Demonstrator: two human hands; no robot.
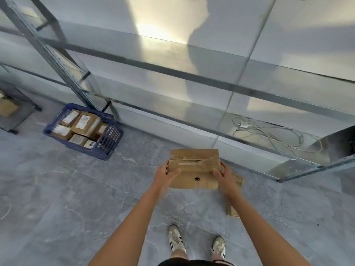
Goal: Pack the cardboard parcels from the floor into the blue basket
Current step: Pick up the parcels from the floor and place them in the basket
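I hold a flat brown cardboard parcel [194,168] in front of me, above the floor. My left hand [165,174] grips its left edge and my right hand [223,174] grips its right edge. Tape runs across its top and a small black mark sits near its front. Beneath my right arm lies another cardboard parcel [235,212] on the floor, partly hidden. The blue basket [107,143] stands on the floor to the left, holding several labelled cardboard parcels [84,122].
A metal shelving rack [172,72] runs along the wall ahead, its low shelf carrying a coil of white cable [269,133]. A dark low cart [17,110] with a brown box stands at far left. My two shoes [196,244] are on the grey tiled floor.
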